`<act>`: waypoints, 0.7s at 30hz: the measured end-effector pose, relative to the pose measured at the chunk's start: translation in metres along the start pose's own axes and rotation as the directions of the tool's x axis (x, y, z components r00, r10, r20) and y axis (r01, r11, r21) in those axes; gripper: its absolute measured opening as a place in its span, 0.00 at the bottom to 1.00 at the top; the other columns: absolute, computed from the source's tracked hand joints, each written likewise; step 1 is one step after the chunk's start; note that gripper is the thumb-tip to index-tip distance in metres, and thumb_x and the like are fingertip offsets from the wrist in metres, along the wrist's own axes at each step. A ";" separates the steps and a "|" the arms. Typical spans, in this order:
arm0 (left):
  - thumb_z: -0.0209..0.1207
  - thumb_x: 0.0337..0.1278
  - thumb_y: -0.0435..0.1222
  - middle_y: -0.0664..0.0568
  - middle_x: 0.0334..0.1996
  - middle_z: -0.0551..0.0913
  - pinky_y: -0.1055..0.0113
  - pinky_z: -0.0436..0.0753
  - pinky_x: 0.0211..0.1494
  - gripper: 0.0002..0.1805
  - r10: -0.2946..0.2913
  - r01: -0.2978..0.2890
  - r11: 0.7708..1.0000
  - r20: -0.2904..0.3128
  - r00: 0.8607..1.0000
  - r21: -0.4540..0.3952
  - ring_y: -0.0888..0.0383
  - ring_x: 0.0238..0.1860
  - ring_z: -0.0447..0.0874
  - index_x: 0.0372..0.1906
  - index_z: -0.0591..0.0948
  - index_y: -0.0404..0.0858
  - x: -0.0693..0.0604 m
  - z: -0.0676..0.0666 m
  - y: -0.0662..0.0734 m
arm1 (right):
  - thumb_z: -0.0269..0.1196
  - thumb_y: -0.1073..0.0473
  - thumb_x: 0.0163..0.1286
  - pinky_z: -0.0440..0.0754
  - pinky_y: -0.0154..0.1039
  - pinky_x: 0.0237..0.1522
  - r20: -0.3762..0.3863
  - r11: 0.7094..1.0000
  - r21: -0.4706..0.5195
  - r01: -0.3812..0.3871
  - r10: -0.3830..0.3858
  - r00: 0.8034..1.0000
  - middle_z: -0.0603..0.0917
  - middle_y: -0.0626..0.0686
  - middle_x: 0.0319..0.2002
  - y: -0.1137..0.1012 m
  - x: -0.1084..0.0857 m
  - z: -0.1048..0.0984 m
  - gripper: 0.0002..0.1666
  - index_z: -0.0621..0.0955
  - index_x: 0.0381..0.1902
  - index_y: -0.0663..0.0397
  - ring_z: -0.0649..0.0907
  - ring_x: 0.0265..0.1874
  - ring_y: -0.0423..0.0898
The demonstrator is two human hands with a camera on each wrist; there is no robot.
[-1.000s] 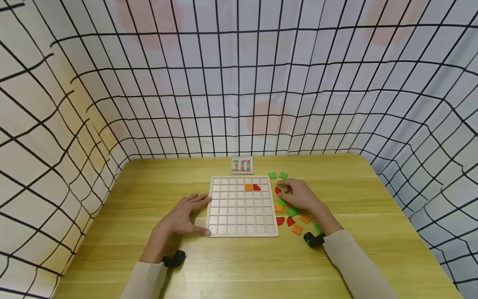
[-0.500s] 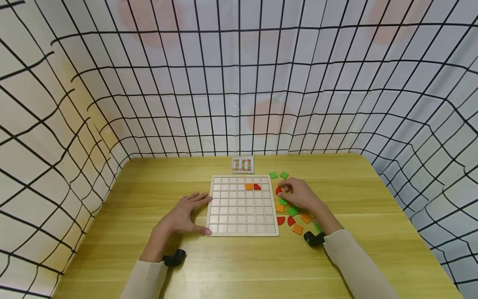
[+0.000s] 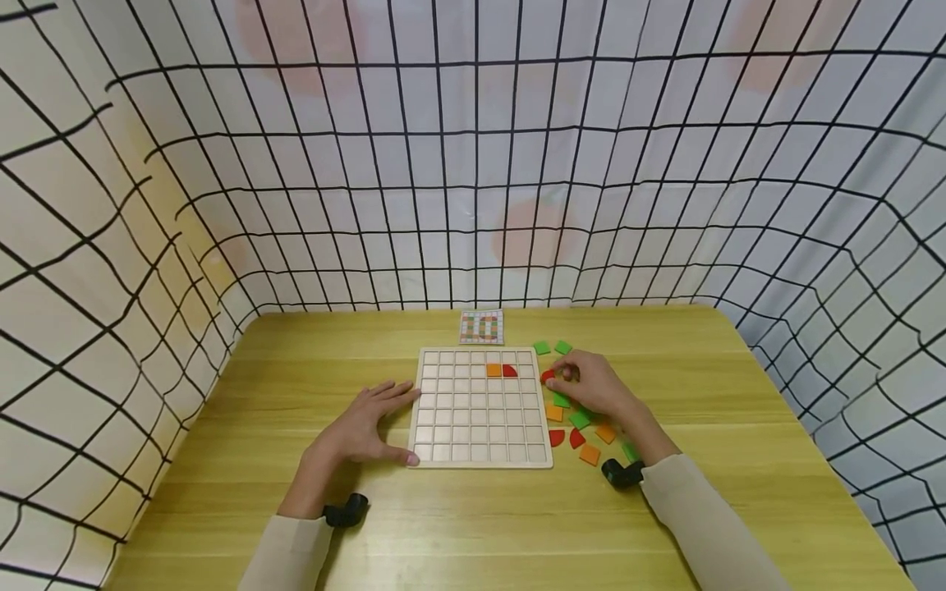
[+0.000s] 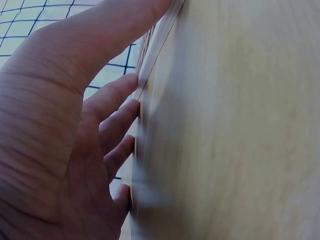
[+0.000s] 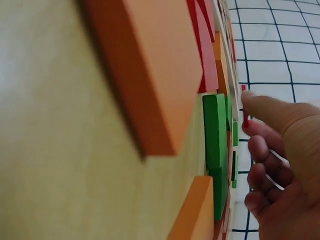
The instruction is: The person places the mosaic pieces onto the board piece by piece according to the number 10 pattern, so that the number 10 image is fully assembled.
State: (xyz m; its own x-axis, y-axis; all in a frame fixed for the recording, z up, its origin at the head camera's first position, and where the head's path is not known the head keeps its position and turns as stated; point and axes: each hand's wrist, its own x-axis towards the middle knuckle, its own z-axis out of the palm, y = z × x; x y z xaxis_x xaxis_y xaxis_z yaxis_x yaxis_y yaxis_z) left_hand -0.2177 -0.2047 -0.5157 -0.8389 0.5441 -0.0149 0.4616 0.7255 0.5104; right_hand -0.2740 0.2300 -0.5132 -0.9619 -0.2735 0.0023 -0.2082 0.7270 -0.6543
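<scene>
A pale wooden grid board (image 3: 473, 414) lies flat on the table. An orange square tile (image 3: 493, 370) and a red quarter-circle tile (image 3: 509, 371) sit side by side in its second row. My left hand (image 3: 365, 427) is spread at the board's left edge, thumb and fingertips against it. In the left wrist view those fingers (image 4: 117, 97) look straight. Right of the board, my right hand (image 3: 594, 384) pinches another red quarter-circle tile (image 3: 548, 376) between thumb and index finger. The right wrist view shows that tile edge-on, lifted off the table, the other fingers curled.
Several loose tiles lie right of the board: a green square (image 3: 580, 419), an orange square (image 3: 589, 455) and a red quarter-circle (image 3: 557, 437) among them. A small printed pattern card (image 3: 481, 327) lies behind the board. A black grid on white sheeting (image 3: 473, 205) surrounds the table.
The red quarter-circle tile by my right fingertips has come off the table, up and slightly left, in a pinch. My left hand stays at the board's edge.
</scene>
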 end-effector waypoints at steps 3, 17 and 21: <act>0.75 0.37 0.68 0.49 0.81 0.61 0.30 0.49 0.80 0.61 0.003 -0.003 1.000 0.003 1.000 0.010 0.38 0.82 0.52 0.79 0.66 0.49 0.001 0.001 -0.001 | 0.71 0.47 0.69 0.74 0.37 0.34 -0.007 1.000 0.017 0.007 -0.007 1.000 0.79 0.49 0.34 -0.005 0.002 0.000 0.18 0.87 0.50 0.51 0.75 0.33 0.46; 0.75 0.35 0.68 0.49 0.81 0.62 0.29 0.50 0.80 0.62 -0.004 0.004 1.000 0.002 1.000 0.024 0.37 0.82 0.53 0.79 0.67 0.48 0.002 0.000 0.000 | 0.72 0.49 0.68 0.73 0.40 0.36 -0.022 0.997 0.043 0.057 -0.056 0.998 0.78 0.50 0.33 -0.038 0.019 0.016 0.16 0.88 0.47 0.54 0.74 0.33 0.47; 0.75 0.35 0.69 0.48 0.81 0.62 0.29 0.50 0.79 0.62 -0.006 0.007 1.000 -0.002 1.000 0.024 0.37 0.82 0.53 0.79 0.67 0.48 0.002 0.000 0.001 | 0.71 0.49 0.69 0.75 0.39 0.36 -0.006 0.994 0.054 0.091 -0.091 0.996 0.80 0.49 0.35 -0.050 0.027 0.026 0.16 0.88 0.48 0.52 0.75 0.33 0.46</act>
State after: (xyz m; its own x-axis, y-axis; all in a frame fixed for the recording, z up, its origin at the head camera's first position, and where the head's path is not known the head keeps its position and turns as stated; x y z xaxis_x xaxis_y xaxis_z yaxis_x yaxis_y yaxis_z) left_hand -0.2187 -0.2029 -0.5154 -0.8424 0.5386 -0.0166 0.4630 0.7392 0.4891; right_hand -0.2848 0.1701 -0.5001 -0.9400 -0.3348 0.0664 -0.2852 0.6638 -0.6914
